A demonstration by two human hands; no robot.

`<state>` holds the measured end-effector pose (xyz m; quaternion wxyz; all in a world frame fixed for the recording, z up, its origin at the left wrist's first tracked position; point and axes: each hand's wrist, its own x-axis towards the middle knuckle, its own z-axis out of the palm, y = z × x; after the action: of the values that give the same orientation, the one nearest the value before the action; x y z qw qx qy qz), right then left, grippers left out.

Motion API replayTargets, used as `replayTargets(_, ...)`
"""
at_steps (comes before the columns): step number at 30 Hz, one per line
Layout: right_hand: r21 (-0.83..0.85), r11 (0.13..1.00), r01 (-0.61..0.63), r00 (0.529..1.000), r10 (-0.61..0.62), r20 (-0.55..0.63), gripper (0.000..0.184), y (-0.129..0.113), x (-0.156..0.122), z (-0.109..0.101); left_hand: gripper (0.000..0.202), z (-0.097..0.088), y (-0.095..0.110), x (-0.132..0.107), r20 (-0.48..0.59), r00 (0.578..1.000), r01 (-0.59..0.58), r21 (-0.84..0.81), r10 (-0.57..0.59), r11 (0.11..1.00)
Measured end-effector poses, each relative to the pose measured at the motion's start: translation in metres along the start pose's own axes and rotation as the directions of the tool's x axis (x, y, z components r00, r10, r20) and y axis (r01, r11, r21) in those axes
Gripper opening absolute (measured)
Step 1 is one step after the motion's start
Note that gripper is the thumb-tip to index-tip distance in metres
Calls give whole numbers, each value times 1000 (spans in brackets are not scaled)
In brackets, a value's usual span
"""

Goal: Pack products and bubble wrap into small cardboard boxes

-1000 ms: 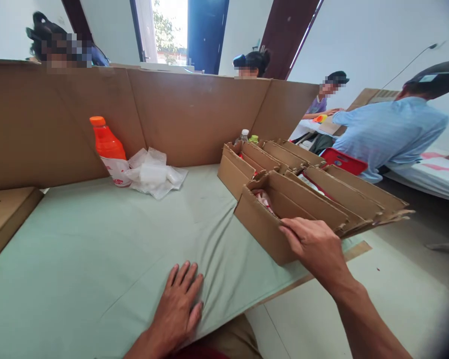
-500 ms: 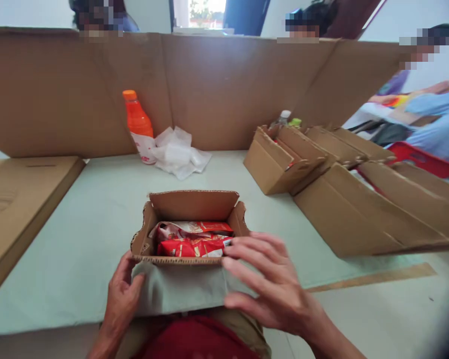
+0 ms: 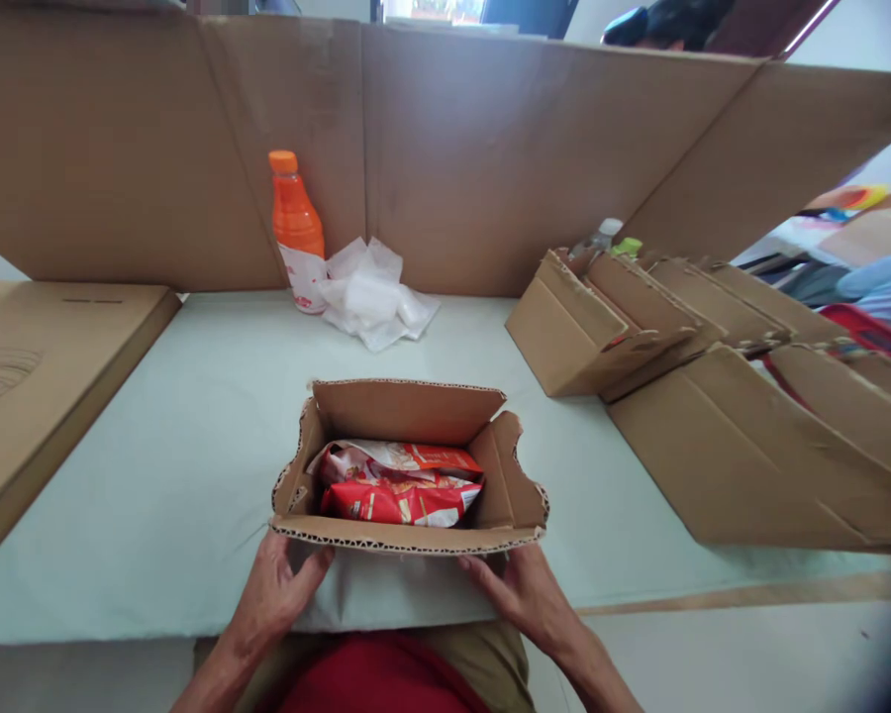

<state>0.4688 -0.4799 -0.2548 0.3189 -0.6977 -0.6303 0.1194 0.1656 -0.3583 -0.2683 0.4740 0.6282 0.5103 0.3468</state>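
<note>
Head view, box: an open cardboard box [image 3: 405, 411] sits on the pale green table cover [image 3: 193, 446], close to the near edge and straight in front of the person. Its flaps stand up and outward, the near one folded toward the person.
Head view, contents: red and white snack packets [image 3: 397, 495] lie flat inside and fill the bottom.
Left hand: the left hand [image 3: 278, 589] is at the box's near left corner, just below the corrugated edge of the near flap. It is loosely spread, thumb pointing up at the flap and fingertips toward the corner, closed round nothing that shows.
Right hand: the right hand [image 3: 524, 594] mirrors it at the near right corner, fingers stretched out with their tips at the underside of the flap. It is open too, with no grip visible.
Box and hands: the box lies between the two hands and just beyond them, its near side touching or almost touching the fingertips.
Far side: an orange bottle [image 3: 297, 233] stands upright against the cardboard screen [image 3: 490, 149], with crumpled white plastic [image 3: 375, 292] just beside it on the right.
Right side: a row of cardboard boxes [image 3: 713, 436] leans together, well apart from the hands.
Left side: a flat carton [image 3: 45, 356] rests on the table's left end.
</note>
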Motion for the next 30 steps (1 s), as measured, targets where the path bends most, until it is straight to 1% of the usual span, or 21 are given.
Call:
replayTargets(3,34,998,-55,998,55,-18,35,-1,22,8,56,5,-4,4,-72,997,-18,14,19,1000)
replayTargets(5,71,994,-85,996,86,-12,32,-4,45,12,54,4,-5,13,-93,995,-20,0,20,1000)
replayTargets(8,145,987,-62,998,61,12,29,-13,89,23,56,-6,1,44,-112,994,-18,-58,12,998)
replayTargets(12,228,974,-1,998,-13,60,42,-25,146,46,61,-24,8,95,-220,975,-20,-107,-4,994)
replayTargets(15,299,953,46,994,-74,83,53,-27,171,62,60,-30,3,119,-309,951,-18,-145,-28,989)
replayTargets(17,344,936,74,990,-111,90,62,-23,176,68,64,-29,-6,124,-339,940,-15,-171,-45,985)
replayTargets(19,386,919,83,985,-133,106,69,-16,176,70,68,-26,-17,124,-360,931,-3,-188,-66,982)
replayTargets(22,434,899,61,975,-146,167,73,-4,178,63,68,-22,-28,122,-407,907,38,-183,-111,982)
replayTargets(23,437,898,54,972,-147,183,70,1,182,59,66,-21,-31,121,-424,896,59,-174,-129,983)
replayTargets(25,406,913,36,977,-118,179,55,10,198,49,65,-20,-34,120,-448,880,95,-161,-159,982)
replayTargets(27,299,954,0,994,-32,102,36,20,224,40,68,-19,-36,119,-459,871,121,-146,-176,982)
replayTargets(29,171,984,-50,999,52,-6,26,29,258,34,72,-18,-41,118,-456,873,133,-120,-174,984)
replayTargets(30,120,990,-69,996,75,-51,24,33,276,33,73,-18,-44,118,-448,878,136,-101,-167,986)
